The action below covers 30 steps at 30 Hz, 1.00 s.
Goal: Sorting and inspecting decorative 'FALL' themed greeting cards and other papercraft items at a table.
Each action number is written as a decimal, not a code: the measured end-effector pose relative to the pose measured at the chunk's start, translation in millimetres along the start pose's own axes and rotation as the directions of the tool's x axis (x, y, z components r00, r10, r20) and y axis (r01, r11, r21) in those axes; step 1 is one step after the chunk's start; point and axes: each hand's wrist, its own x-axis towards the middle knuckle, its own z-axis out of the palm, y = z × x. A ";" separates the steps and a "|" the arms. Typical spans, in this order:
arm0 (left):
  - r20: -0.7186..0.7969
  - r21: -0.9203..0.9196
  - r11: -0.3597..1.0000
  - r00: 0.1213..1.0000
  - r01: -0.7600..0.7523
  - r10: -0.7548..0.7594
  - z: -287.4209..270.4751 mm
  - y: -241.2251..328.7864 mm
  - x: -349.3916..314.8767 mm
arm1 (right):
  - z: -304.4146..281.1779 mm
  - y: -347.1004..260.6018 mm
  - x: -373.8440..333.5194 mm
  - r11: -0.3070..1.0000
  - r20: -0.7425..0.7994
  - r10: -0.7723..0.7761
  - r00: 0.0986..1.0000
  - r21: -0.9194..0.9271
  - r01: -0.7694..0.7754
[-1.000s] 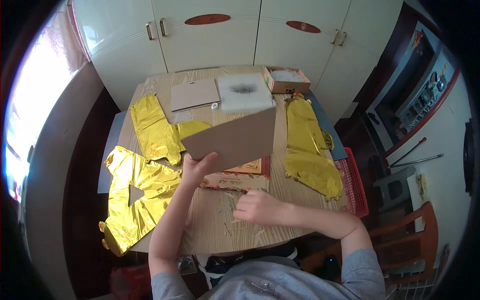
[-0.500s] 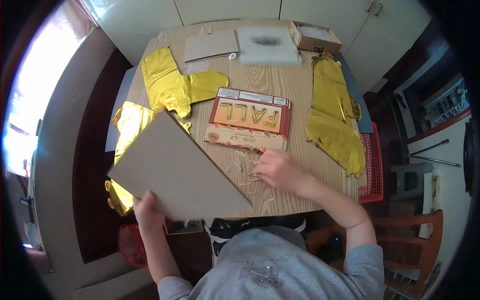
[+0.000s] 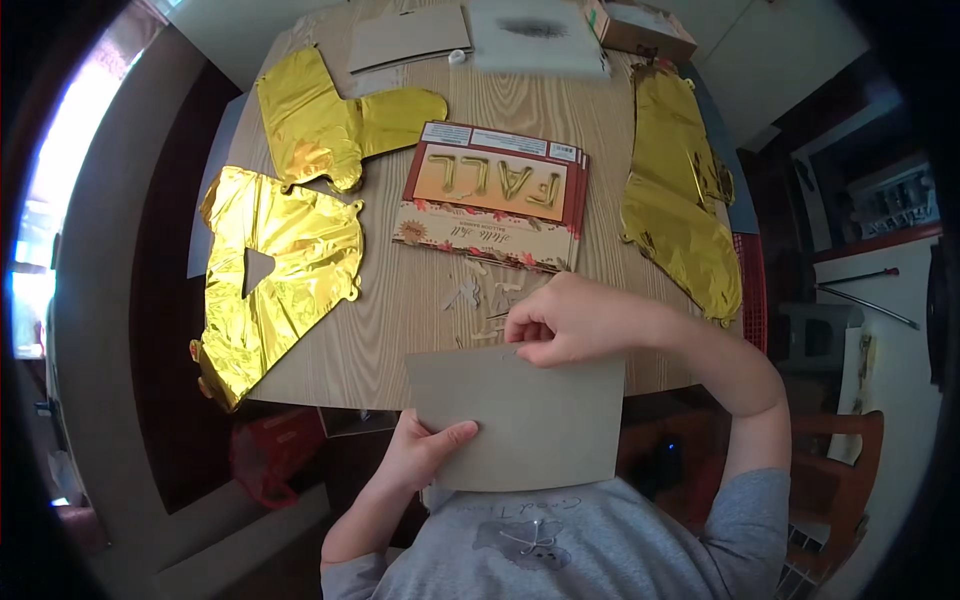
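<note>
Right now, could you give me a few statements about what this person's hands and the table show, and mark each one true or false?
1. Both hands hold a grey-brown cardboard sheet. True: the left hand grips its lower left edge, and the right hand pinches its top edge.
2. The cardboard sheet lies flat in the middle of the table. False: it is held at the near edge of the wooden table, in front of the person's chest.
3. Gold foil balloons lie on both sides of the table. True: one on the left, one on the right.
4. The flat printed package is in the right hand. False: it lies on the table, untouched.
</note>
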 end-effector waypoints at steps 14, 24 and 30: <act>0.006 0.135 0.991 1.000 0.001 -0.002 4.5 1.2 -7.3 | 11.0 5.2 5.7 0.967 0.010 -0.006 1.000 -0.255 0.009; 0.102 0.220 0.965 0.988 -0.139 0.119 0.3 8.9 -12.3 | -7.1 8.3 5.2 0.805 0.431 0.134 0.893 0.478 -0.351; 0.056 0.112 0.989 0.995 -0.091 0.085 2.6 13.1 -7.6 | 3.7 24.2 6.9 0.619 0.465 0.042 0.884 0.683 -0.388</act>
